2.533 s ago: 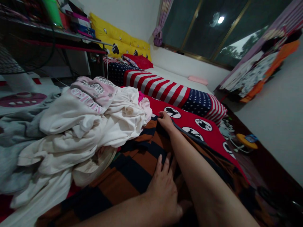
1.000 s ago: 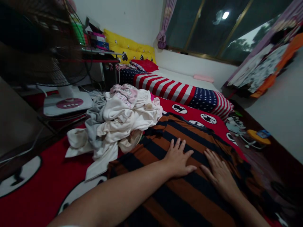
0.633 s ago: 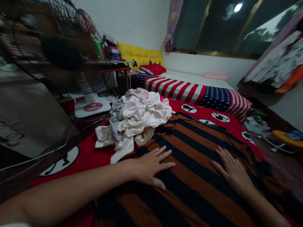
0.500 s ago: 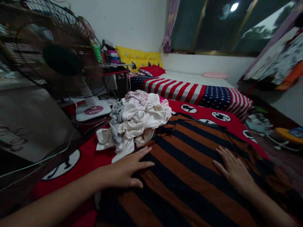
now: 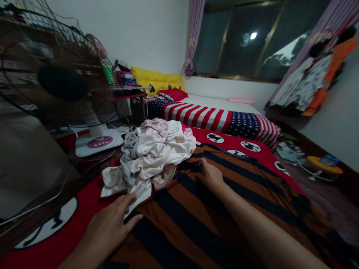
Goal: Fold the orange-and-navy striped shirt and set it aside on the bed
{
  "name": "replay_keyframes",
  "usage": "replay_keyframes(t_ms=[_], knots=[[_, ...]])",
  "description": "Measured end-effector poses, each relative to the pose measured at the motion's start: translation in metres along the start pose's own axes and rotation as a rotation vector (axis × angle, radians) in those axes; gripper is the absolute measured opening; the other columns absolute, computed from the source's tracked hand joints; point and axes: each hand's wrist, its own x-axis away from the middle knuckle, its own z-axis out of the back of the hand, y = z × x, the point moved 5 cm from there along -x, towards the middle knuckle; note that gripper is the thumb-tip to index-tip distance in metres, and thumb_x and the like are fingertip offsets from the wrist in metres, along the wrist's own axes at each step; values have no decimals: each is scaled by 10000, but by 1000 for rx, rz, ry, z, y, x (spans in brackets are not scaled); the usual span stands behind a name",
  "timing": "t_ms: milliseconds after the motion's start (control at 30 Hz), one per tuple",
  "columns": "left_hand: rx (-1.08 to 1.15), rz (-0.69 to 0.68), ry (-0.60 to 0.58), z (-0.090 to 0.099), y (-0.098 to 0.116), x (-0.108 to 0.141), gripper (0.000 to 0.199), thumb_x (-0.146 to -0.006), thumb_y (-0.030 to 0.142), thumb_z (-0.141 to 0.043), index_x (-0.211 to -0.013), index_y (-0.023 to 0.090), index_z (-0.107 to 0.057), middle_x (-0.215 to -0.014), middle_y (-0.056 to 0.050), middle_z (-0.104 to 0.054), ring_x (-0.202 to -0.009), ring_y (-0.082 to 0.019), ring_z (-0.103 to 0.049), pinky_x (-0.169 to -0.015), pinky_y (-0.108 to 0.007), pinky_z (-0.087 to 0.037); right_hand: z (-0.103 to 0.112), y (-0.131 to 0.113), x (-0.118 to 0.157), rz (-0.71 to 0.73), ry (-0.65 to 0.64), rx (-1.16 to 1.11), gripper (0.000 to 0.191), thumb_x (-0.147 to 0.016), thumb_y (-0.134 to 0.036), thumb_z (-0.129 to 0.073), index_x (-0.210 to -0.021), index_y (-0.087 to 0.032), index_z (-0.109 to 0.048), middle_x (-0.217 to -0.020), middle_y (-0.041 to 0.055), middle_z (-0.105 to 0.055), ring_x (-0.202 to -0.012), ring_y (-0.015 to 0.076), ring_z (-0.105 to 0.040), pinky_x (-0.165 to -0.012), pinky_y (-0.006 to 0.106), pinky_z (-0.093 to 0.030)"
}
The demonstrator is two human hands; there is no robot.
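A shirt with wide brown and navy stripes (image 5: 179, 209) lies spread over the red bedding. My left hand (image 5: 110, 220) is at the shirt's left edge, thumb and fingers apart, holding nothing. Across the shirt reaches my right arm, and my right hand (image 5: 210, 175) has its fingers bent down onto the cloth near the shirt's far left part, closed on a bit of it. Just beyond the left hand sits a crumpled pile of white, grey and pink clothes (image 5: 154, 149), touching the shirt's edge.
Red bedding with white ovals (image 5: 214, 137) lies under everything. A large fan (image 5: 63, 82) stands at the left on a white base. Behind is a bed with a stars-and-stripes cover (image 5: 196, 114). An orange stool (image 5: 324, 164) stands at the right, below hanging clothes (image 5: 314, 82).
My right hand has moved left and away from me across the shirt, its fingers now bent onto the cloth. My left hand has drawn back to the lower left. The view has shifted right.
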Motion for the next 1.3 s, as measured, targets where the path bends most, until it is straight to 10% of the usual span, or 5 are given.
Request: replay_keyframes(t_ms=[167,400,733,900,1300], knots=[[9,35,7,-3,-8,1,393,-840,415,-459,-1177,228,-535,-1171,-68,-636,-940,-218,-667,-753,-301,-498,31,-18,-39,64,79,19,201,-804,-211,-506,-892,-239,-684,-855,61,-706,-808,214,-654,-665,274,-443],[35,24,-22,-5,-13,3,225,-803,428,-514,-911,239,-572,-961,-25,-664,-878,-204,-658,-720,-265,-462,48,27,-74,-248,244,-1071,270,-692,-238,-546,-934,-195,-656,-570,-29,-605,-469,139,-561,-487,244,-467],[137,24,-218,-17,-13,16,243,-810,313,-499,-1042,248,-532,-669,45,-620,-636,-151,-622,-571,-215,-371,1,46,-38,-371,198,-1207,315,-805,-485,-536,-838,-182,-616,-700,78,-683,-755,240,-684,-635,355,-560],[139,37,-237,-19,-13,23,188,-817,389,-510,-883,224,-572,-662,24,-635,-636,-156,-625,-578,-223,-364,-16,33,-18,-412,61,-1146,197,-590,-199,-753,-734,-161,-624,-636,48,-682,-620,223,-665,-579,332,-542],[304,-148,-113,-3,16,25,209,-816,373,-514,-788,206,-635,-848,-35,-672,-810,-197,-632,-724,-247,-467,72,-19,-84,-322,166,-1109,87,-759,-73,-566,-796,-145,-599,-554,-27,-585,-445,102,-544,-454,215,-482]])
